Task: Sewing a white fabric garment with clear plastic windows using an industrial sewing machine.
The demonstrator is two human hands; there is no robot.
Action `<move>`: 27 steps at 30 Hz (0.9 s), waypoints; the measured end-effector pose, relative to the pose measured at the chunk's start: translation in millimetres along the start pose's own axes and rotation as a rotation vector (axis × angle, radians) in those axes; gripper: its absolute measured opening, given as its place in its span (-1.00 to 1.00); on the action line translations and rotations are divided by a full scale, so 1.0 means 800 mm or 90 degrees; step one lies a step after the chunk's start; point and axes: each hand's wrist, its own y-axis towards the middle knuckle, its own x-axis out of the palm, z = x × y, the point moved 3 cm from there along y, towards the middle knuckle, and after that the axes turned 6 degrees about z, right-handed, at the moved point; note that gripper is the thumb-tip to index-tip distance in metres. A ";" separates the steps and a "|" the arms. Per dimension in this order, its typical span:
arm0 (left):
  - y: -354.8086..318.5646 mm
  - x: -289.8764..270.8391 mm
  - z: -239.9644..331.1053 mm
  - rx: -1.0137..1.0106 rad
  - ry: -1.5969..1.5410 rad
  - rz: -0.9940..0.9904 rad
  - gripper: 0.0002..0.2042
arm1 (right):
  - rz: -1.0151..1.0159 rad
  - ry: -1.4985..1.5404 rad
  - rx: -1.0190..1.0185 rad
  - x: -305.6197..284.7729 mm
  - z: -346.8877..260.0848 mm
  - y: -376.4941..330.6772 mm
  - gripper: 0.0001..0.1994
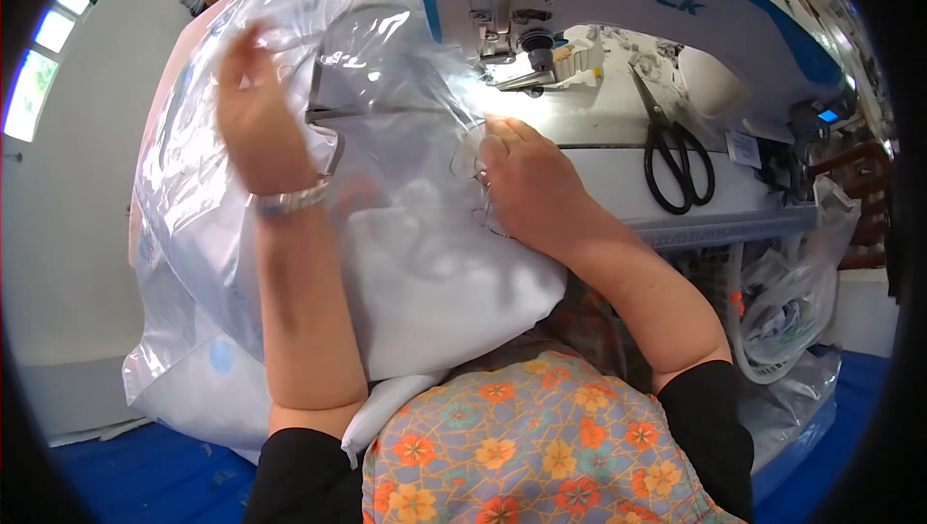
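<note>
A large sheet of clear plastic (193, 167) with pale blue dots lies in folds over the work surface. White fabric (444, 283) hangs down toward my lap. My right hand (531, 176) is closed on the edge of the plastic, fingers pressed together, just on the near side of the sewing machine's (492, 36) lit needle area. Over the left part of the sheet, my left hand (261, 118) is raised and smeared by motion; whether its fingers hold anything does not show. A dark-edged opening (314, 104) in the sheet lies beside it.
Black-handled scissors (676, 157) lie on the machine bed, right of my right hand. A white plastic basket (768, 350) and clear bags (801, 273) sit below the table at the right. At the upper left is a window (58, 36); the floor is blue (135, 481).
</note>
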 end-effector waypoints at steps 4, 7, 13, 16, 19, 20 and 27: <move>-0.078 -0.001 0.102 0.478 0.160 -0.241 -0.68 | -0.049 -0.022 -0.001 0.006 0.002 -0.001 -0.73; -0.147 0.079 0.083 0.302 0.129 -0.604 -0.70 | -0.019 0.037 -0.031 0.006 0.007 -0.010 -0.73; -0.139 0.076 -0.001 0.250 0.177 -0.576 -0.79 | -0.025 0.199 -0.046 -0.042 0.022 -0.027 -0.56; -0.140 0.073 -0.008 0.276 0.168 -0.550 -0.80 | -0.112 0.180 -0.104 -0.074 0.014 -0.045 -0.50; -0.138 0.075 -0.006 0.285 0.179 -0.561 -0.80 | -0.025 0.070 -0.113 -0.066 0.002 -0.052 -0.56; -0.140 0.077 -0.007 0.286 0.178 -0.561 -0.80 | -0.024 0.069 -0.113 -0.058 0.002 -0.053 -0.56; -0.135 0.084 -0.007 0.357 0.194 -0.572 -0.71 | 0.137 0.052 -0.107 -0.033 0.006 -0.040 -0.82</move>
